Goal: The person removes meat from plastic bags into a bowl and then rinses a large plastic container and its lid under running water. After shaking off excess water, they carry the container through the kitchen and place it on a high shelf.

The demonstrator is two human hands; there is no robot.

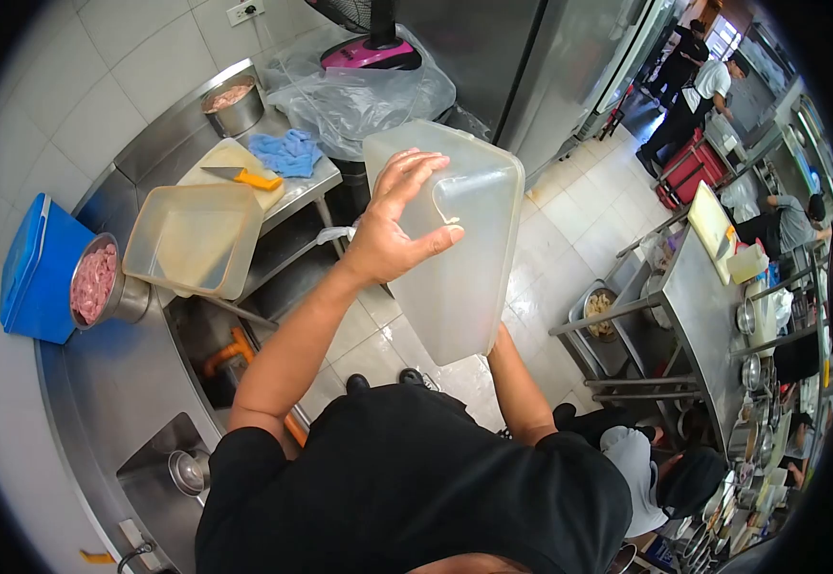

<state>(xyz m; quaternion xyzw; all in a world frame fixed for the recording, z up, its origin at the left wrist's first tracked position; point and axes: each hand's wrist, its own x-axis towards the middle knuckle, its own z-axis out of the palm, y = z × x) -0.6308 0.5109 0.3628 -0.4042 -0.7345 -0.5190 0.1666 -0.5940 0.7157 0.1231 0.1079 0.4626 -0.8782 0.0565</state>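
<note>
A translucent plastic container (464,287) is held up in front of my body, tilted with one smooth side toward me. My left hand (393,225) is curved against its upper left part, thumb and fingers apart on the plastic. A thin pale strand (448,218) clings to the wall close to my left thumb tip. My right hand (501,342) supports the lower right edge from behind; its fingers are hidden by the container.
On the steel counter at left are another plastic container (197,196), a yellow-handled knife (244,178), a blue cloth (285,153) and a bowl of raw meat (96,282). A steel table (699,306) stands at right. A crouching person (636,478) is close by my right arm.
</note>
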